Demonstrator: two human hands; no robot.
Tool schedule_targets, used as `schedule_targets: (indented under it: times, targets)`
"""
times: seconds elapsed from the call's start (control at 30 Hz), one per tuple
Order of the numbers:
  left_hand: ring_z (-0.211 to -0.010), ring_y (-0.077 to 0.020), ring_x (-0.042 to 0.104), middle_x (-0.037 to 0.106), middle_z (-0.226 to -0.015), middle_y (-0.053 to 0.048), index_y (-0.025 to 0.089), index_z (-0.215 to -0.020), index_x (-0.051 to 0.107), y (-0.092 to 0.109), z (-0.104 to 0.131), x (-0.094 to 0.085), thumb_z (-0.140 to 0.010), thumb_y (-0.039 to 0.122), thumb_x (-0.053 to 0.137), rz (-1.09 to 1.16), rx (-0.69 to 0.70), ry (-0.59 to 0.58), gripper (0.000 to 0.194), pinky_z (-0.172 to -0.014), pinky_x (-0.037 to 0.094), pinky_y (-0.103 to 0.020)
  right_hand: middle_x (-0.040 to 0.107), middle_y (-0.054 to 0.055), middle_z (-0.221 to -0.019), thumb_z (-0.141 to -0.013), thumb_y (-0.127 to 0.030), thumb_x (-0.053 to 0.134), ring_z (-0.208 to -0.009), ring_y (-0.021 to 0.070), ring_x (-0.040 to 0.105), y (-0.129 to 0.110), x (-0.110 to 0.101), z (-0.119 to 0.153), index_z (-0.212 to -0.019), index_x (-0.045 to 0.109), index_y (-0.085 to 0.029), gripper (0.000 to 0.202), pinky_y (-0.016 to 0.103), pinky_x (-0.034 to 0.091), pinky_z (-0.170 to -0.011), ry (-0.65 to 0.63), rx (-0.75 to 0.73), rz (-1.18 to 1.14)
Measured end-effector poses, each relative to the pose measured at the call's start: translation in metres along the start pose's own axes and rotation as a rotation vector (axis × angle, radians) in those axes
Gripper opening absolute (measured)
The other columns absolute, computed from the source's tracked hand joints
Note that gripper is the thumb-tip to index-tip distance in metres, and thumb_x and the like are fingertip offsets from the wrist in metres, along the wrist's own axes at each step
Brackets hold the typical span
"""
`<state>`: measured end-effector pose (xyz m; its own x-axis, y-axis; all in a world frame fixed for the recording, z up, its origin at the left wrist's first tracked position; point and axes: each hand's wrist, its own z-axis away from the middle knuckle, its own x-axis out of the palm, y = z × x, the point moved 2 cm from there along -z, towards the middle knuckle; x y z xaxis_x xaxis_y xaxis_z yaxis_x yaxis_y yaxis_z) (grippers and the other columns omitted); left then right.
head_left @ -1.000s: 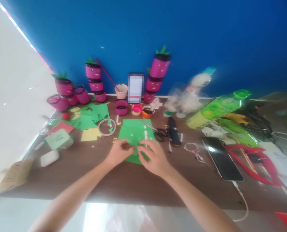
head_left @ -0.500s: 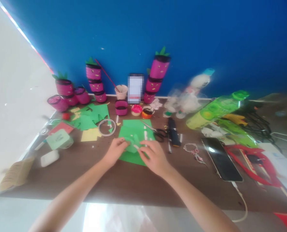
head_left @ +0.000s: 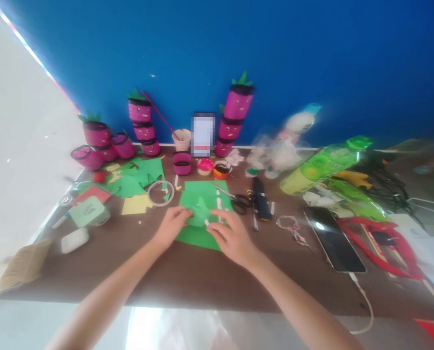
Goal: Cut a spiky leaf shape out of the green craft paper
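Over a green paper sheet (head_left: pixel 198 238) in the middle of the table, both my hands are close together. The fingers of my left hand (head_left: pixel 171 226) are pinched at the edge of a small cut green paper piece (head_left: pixel 202 209), which shows pale against the sheet. My right hand (head_left: pixel 235 238) has its thumb and fingertips closed around a short white strip (head_left: pixel 207 222), just beside that piece. Black-handled scissors (head_left: pixel 241 199) lie at the sheet's upper right. Another white strip (head_left: pixel 219 199) rests on the sheet. The fingertips are slightly blurred.
Purple cups with green paper leaves (head_left: pixel 140 121) stand in stacks along the blue wall. A roll of tape (head_left: pixel 160 193) lies left of the sheet. Paint containers (head_left: pixel 205 166) stand behind it. On the right are a phone (head_left: pixel 334 238) and a green bottle (head_left: pixel 319 167).
The cut green piece now points up more between my hands. The white strip at my right fingertips has turned steeper. The whole view has shifted slightly.
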<state>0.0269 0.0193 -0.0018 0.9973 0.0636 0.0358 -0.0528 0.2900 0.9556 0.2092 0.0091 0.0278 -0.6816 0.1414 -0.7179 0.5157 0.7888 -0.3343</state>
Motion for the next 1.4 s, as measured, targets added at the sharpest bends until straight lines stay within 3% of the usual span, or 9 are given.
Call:
schedule_targets:
  times: [0.2, 0.43, 0.6, 0.83, 0.97, 1.07, 1.17, 1.27, 1.4]
  targets:
    - [-0.055, -0.0091, 0.045, 0.043, -0.053, 0.004, 0.016, -0.052, 0.048, -0.001, -0.017, -0.022, -0.063, 0.036, 0.063, 0.149, 0.026, 0.175, 0.027, -0.056, 0.042, -0.022, 0.064, 0.006, -0.092, -0.083, -0.010, 0.049, -0.084, 0.0171, 0.058, 0.021, 0.001, 0.006, -0.093, 0.060, -0.020, 0.018, 0.034, 0.049, -0.077, 0.015, 0.048, -0.030]
    - [-0.046, -0.0075, 0.030, 0.032, -0.046, 0.006, 0.017, -0.049, 0.044, 0.014, -0.003, -0.017, -0.071, 0.032, 0.055, -0.258, 0.213, -0.025, 0.029, -0.046, 0.024, -0.021, 0.060, 0.010, -0.103, -0.082, -0.018, 0.051, -0.094, 0.0208, 0.057, 0.035, -0.005, -0.002, -0.099, 0.063, -0.019, 0.021, 0.037, 0.049, -0.082, 0.131, 0.333, -0.048]
    - [-0.046, -0.0085, 0.027, 0.030, -0.045, 0.005, 0.017, -0.049, 0.044, 0.021, 0.007, -0.007, -0.075, 0.027, 0.049, -0.413, 0.329, -0.201, 0.028, -0.045, 0.020, -0.021, 0.065, 0.003, -0.081, -0.079, -0.028, 0.056, -0.061, 0.0129, 0.053, 0.024, -0.001, -0.019, -0.102, 0.061, -0.018, 0.026, 0.026, 0.047, -0.056, -0.091, 0.452, -0.341]
    - [-0.054, -0.0119, 0.042, 0.052, -0.059, 0.000, 0.017, -0.059, 0.056, 0.031, 0.012, -0.009, -0.078, 0.021, 0.044, -0.628, 0.519, -0.313, 0.023, -0.053, 0.032, -0.023, 0.063, 0.002, -0.065, -0.076, -0.030, 0.059, -0.058, 0.0131, 0.053, 0.022, 0.003, -0.024, -0.071, 0.065, -0.016, 0.016, 0.025, 0.044, -0.053, -0.301, 0.454, -0.413]
    - [-0.088, -0.0180, 0.056, 0.061, -0.099, -0.007, 0.018, -0.095, 0.062, 0.046, 0.005, -0.026, -0.076, 0.017, 0.046, -0.672, 0.576, -0.137, 0.026, -0.080, 0.042, -0.029, 0.065, 0.003, -0.067, -0.074, -0.032, 0.060, -0.058, 0.0143, 0.057, 0.032, 0.003, -0.020, -0.073, 0.065, -0.016, 0.017, 0.026, 0.047, -0.055, -0.257, 0.558, -0.482]
    - [-0.098, -0.0198, 0.054, 0.058, -0.103, -0.008, 0.017, -0.094, 0.062, 0.060, -0.006, -0.043, -0.075, 0.016, 0.044, -0.737, 0.591, 0.120, 0.027, -0.091, 0.040, -0.034, 0.066, 0.004, -0.068, -0.072, -0.034, 0.062, -0.059, 0.0162, 0.060, 0.041, 0.005, -0.013, -0.075, 0.064, -0.016, 0.018, 0.028, 0.048, -0.056, -0.117, 0.679, -0.545]
    - [-0.102, -0.0215, 0.053, 0.054, -0.108, -0.009, 0.017, -0.097, 0.060, 0.074, -0.021, -0.054, -0.073, 0.018, 0.045, -0.857, 0.543, 0.209, 0.028, -0.095, 0.040, -0.037, 0.066, 0.004, -0.068, -0.070, -0.037, 0.063, -0.061, 0.0179, 0.061, 0.047, 0.007, -0.003, -0.076, 0.064, -0.017, 0.021, 0.030, 0.050, -0.059, 0.045, 0.738, -0.565]
    - [-0.124, -0.0299, 0.035, 0.042, -0.124, -0.014, 0.017, -0.105, 0.057, 0.088, -0.041, -0.056, -0.072, 0.020, 0.047, -1.082, 0.513, 0.271, 0.035, -0.104, 0.028, -0.046, 0.065, 0.003, -0.067, -0.070, -0.037, 0.063, -0.060, 0.0172, 0.059, 0.052, 0.007, 0.005, -0.077, 0.063, -0.017, 0.022, 0.031, 0.049, -0.059, 0.084, 0.724, -0.514]
    - [-0.134, -0.0408, 0.003, 0.015, -0.143, -0.015, 0.018, -0.115, 0.049, 0.106, -0.071, -0.048, -0.064, 0.023, 0.056, -1.312, 0.454, 0.169, 0.051, -0.104, 0.018, -0.057, 0.063, 0.002, -0.065, -0.073, -0.037, 0.060, -0.056, 0.0151, 0.055, 0.056, 0.005, 0.012, -0.074, 0.061, -0.017, 0.020, 0.028, 0.046, -0.054, 0.068, 0.692, -0.395]
